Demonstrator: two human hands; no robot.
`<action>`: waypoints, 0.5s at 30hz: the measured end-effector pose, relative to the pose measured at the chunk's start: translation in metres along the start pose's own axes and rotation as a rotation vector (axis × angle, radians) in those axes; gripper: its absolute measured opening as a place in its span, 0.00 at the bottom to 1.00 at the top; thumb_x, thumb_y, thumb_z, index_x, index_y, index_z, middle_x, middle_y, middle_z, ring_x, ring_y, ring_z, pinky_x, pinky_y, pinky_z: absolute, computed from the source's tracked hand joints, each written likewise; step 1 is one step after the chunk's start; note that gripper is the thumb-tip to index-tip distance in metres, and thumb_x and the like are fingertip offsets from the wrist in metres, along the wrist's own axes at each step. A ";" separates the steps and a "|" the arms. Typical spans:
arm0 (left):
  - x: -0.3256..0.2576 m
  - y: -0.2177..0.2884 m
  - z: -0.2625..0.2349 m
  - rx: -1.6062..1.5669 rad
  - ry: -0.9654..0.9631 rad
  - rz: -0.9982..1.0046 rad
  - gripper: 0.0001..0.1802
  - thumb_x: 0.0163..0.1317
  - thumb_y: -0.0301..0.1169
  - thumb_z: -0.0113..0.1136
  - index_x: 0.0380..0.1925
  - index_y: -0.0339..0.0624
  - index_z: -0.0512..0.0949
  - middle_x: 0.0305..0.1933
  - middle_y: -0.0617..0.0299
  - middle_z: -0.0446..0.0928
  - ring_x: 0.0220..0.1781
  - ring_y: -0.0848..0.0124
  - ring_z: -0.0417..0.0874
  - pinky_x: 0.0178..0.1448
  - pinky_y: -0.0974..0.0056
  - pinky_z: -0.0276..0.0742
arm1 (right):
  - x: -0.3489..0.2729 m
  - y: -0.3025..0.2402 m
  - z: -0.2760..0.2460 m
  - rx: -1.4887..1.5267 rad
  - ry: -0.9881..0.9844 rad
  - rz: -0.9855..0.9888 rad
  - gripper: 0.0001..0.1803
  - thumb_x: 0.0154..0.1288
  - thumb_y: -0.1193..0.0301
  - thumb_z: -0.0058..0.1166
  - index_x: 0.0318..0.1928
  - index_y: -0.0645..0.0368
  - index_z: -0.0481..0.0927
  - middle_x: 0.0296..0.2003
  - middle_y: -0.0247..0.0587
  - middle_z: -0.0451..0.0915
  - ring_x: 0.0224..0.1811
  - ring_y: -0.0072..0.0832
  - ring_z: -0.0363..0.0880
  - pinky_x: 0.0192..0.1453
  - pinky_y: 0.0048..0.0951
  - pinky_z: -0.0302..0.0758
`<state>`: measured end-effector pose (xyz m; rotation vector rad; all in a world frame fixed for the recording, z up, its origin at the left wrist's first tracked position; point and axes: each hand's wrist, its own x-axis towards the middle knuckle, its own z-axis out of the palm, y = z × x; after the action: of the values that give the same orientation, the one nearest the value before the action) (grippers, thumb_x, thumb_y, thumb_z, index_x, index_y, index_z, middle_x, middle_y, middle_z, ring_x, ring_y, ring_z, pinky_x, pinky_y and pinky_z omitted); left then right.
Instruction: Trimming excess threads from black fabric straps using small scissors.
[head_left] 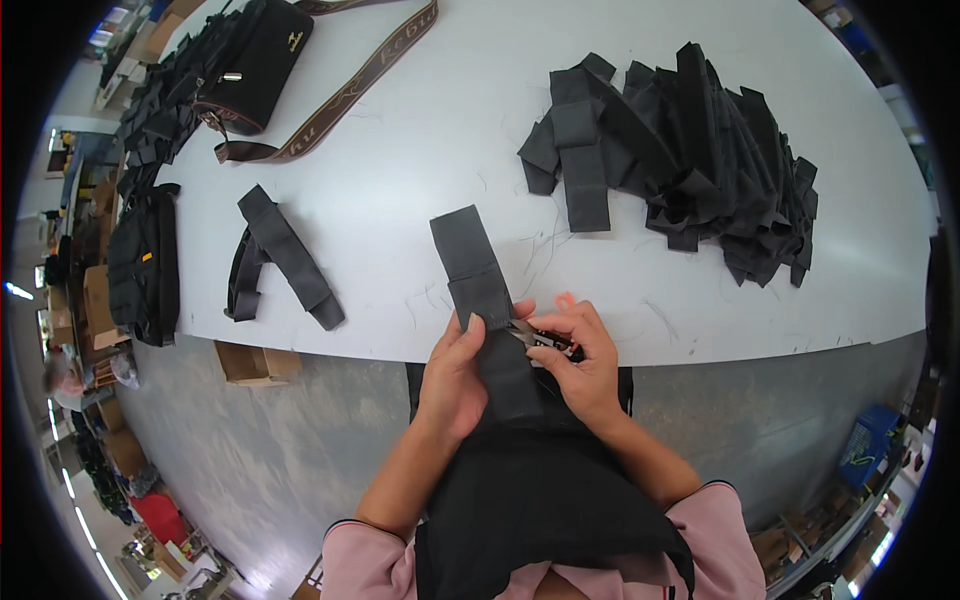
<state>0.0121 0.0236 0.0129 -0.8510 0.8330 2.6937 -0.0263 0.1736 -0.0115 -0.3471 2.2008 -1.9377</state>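
My left hand [456, 372] grips a dark grey fabric strap [466, 246], thumb on top. The strap runs from above the white table down over its front edge toward my lap. In my right hand [584, 362] are small thread snips [524, 334] with a black handle, their metal tips at the strap's right edge beside a sewn seam. Part of the handle is hidden by my fingers. A large heap of similar dark straps [710, 170] lies at the far right. Two more straps [288, 255] lie crossed on the table to the left.
A black bag [262, 70] with a brown patterned shoulder strap [345, 95] sits at the far left. Near it, a black backpack [145, 265] lies at the table's left edge. Loose thread bits dot the white table [390, 200]. On the floor below stands an open cardboard box [255, 365].
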 end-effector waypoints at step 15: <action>-0.009 -0.004 -0.003 0.277 -0.071 0.055 0.22 0.70 0.32 0.46 0.60 0.41 0.55 0.55 0.45 0.72 0.45 0.64 0.80 0.46 0.62 0.80 | 0.024 -0.021 -0.020 -0.261 0.031 -0.046 0.14 0.48 0.81 0.62 0.38 0.59 0.81 0.29 0.35 0.69 0.34 0.30 0.68 0.37 0.28 0.70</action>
<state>0.0224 0.0248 0.0140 -0.6747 1.1931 2.5530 -0.0544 0.1829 0.0127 -0.4113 2.4924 -1.6879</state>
